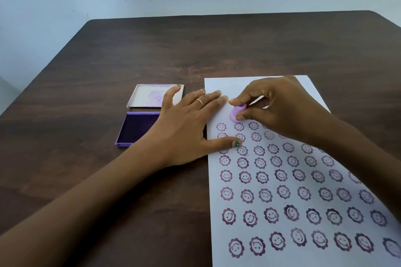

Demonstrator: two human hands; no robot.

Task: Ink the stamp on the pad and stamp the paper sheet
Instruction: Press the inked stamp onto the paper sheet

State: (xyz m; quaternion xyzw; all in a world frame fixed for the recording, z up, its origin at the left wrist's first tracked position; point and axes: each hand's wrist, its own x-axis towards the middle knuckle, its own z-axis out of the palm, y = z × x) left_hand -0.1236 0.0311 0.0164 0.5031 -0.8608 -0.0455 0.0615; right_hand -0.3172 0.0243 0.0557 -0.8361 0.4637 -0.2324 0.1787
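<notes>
A white paper sheet [217,86] lies on the right of the dark wooden table, covered in several rows of purple smiley-flower prints. My right hand [275,104] pinches a small lilac stamp [236,112] and holds it on the sheet just above the top row of prints. My left hand [186,123] lies flat with fingers spread, pressing the sheet's left edge; its thumb rests on the prints. The open purple ink pad [134,129] sits left of the sheet, partly hidden by my left hand.
The pad's white lid [147,97], stained purple inside, lies just behind the pad. The dark wooden table [195,50] reaches back to a pale blue wall. The table's left edge runs diagonally near the pad.
</notes>
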